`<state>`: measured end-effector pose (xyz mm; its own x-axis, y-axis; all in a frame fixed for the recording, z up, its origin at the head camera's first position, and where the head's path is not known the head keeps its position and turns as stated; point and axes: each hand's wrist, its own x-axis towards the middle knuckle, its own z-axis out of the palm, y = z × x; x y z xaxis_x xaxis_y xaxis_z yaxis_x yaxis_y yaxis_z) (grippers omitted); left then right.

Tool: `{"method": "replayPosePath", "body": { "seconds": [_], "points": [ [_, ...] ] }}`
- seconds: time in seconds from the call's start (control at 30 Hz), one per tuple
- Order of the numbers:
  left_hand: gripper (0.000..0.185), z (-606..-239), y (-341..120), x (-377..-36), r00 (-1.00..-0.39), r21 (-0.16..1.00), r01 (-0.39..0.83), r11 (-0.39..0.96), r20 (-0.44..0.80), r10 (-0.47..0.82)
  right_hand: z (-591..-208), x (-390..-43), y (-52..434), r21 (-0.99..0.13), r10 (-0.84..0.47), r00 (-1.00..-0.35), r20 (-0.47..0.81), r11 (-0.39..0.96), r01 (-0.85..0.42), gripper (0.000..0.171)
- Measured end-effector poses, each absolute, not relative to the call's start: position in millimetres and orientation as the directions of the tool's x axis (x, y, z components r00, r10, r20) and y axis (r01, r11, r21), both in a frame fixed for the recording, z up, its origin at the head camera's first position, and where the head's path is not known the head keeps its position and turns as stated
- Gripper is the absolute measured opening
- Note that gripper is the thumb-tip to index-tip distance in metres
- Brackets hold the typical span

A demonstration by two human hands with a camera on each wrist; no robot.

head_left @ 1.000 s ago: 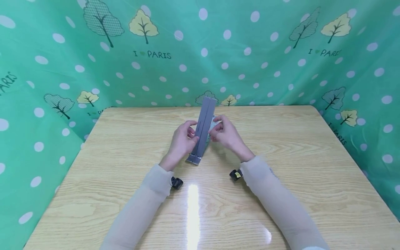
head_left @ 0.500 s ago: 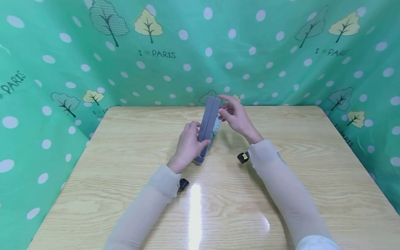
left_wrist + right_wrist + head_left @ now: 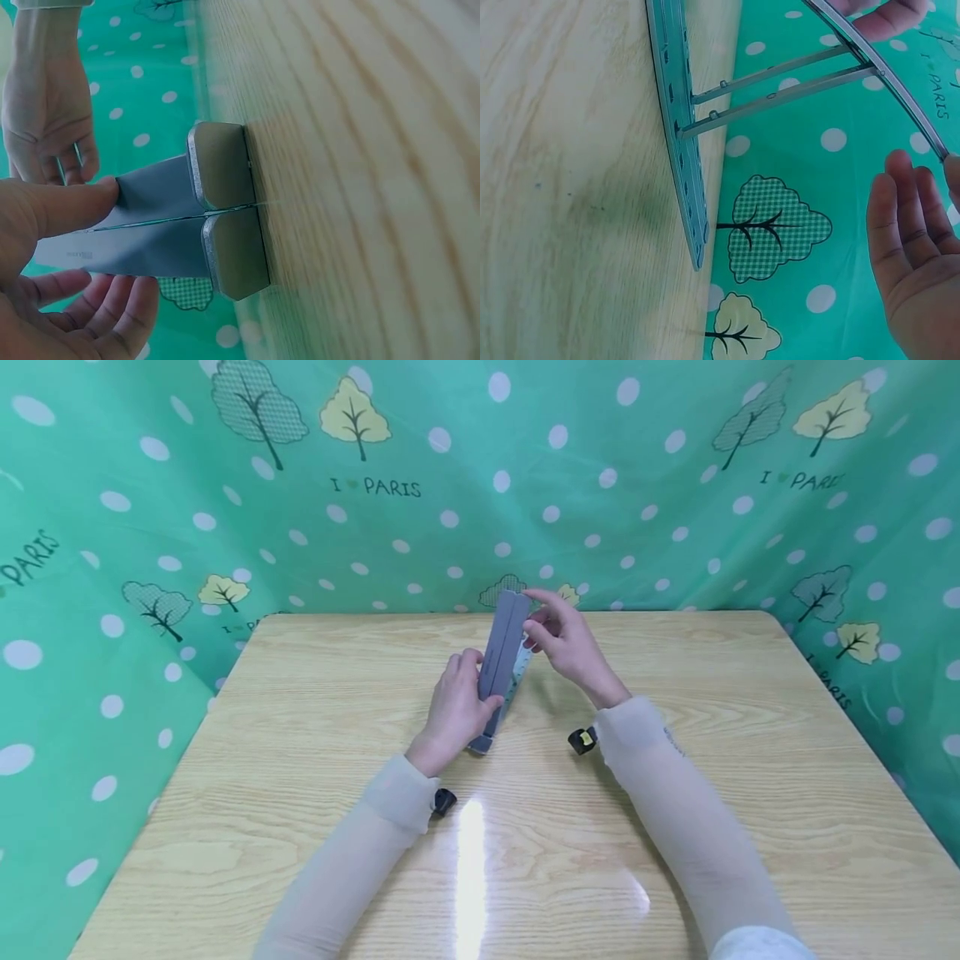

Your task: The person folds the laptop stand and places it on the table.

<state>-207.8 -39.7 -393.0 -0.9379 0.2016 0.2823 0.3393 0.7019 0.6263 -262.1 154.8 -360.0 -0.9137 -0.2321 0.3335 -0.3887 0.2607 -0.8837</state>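
A grey folding laptop stand [image 3: 500, 652] is raised at a slant near the middle of the table. Its narrow slotted base [image 3: 676, 142] lies along the tabletop, joined by two thin struts [image 3: 780, 96] to the tilted upper panel. Two angled front lips [image 3: 227, 169] show at the panel's low end. My left hand [image 3: 457, 706] grips the panel lower down, thumb across one face and fingers at the far edge. At the panel's high end, my right hand [image 3: 567, 639] holds the edge between thumb and index finger; its other fingers [image 3: 911, 210] hang loosely bent.
The light wood table [image 3: 262, 718] spreads around both arms. Behind it hangs a green dotted curtain [image 3: 450, 485] printed with trees. Small black wrist cameras [image 3: 582, 741] sit at both cuffs.
My right hand has moved up from the panel's middle to its high end. My left thumb has come across the panel's face. Over the last half second little has moved.
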Motion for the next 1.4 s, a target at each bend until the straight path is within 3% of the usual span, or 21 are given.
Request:
{"method": "replayPosePath", "body": {
  "seconds": [0.63,0.9,1.1,1.4],
  "points": [
    [0.056,-390.9,-38.4,-210.1,-0.931,0.636,0.365,0.680,0.248,0.267,-362.5,-248.3,161.3,-0.805,-0.103,-0.906,0.409,0.427,-0.412,0.046],
    [0.066,-392.3,-40.3,-207.1,-0.921,0.624,0.390,0.677,0.261,0.290,-345.9,-251.7,173.8,-0.828,-0.271,-0.906,0.327,0.380,-0.412,0.051],
    [0.069,-391.2,-55.4,-196.2,-0.933,0.587,0.355,0.728,0.176,0.313,-323.0,-250.3,177.9,-0.811,-0.411,-0.871,0.268,0.392,-0.434,0.055],
    [0.076,-398.3,-74.5,-182.1,-0.904,0.453,0.410,0.792,0.082,0.421,-321.1,-251.4,179.1,-0.783,-0.471,-0.846,0.250,0.416,-0.463,0.052]
  ]
}}
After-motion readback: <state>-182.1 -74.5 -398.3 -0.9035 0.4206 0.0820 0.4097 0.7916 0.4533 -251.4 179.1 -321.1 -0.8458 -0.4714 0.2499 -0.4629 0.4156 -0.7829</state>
